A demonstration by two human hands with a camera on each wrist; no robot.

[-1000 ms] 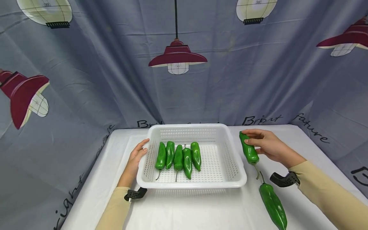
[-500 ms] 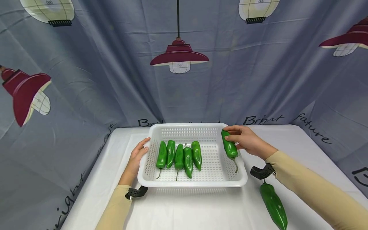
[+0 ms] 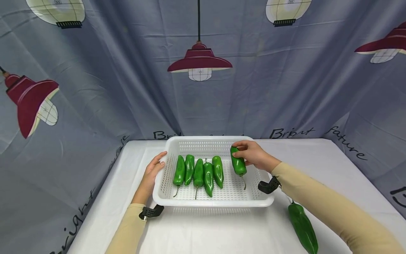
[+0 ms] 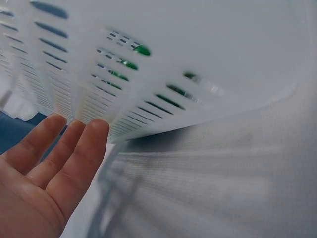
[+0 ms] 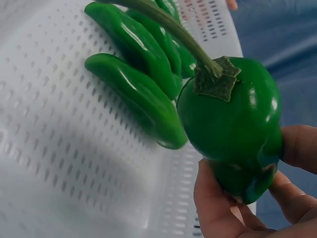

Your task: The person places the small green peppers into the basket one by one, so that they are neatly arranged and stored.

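My right hand (image 3: 253,155) grips a long green pepper (image 3: 238,163) by its upper part, over the right half of the white perforated basket (image 3: 212,203). Its curved stem hangs toward me. In the right wrist view, thumb and fingers close round the held pepper (image 5: 233,114), whose stem end faces the camera. Several more green peppers (image 3: 198,173) lie side by side in the basket's left half. At the basket's left side rests my left hand (image 3: 149,176). From the left wrist view, its nearly straight fingers (image 4: 81,158) touch the outer wall.
Another green pepper (image 3: 302,227) lies on the white tablecloth (image 3: 196,233) to the right of the basket, partly behind the right sleeve (image 3: 330,208). A grey curtain (image 3: 139,88) printed with lamps hangs behind the table.
My right hand has carried the pepper leftward from beside the basket, across its right rim, to above the basket floor. The left hand has stayed at the basket's left side.
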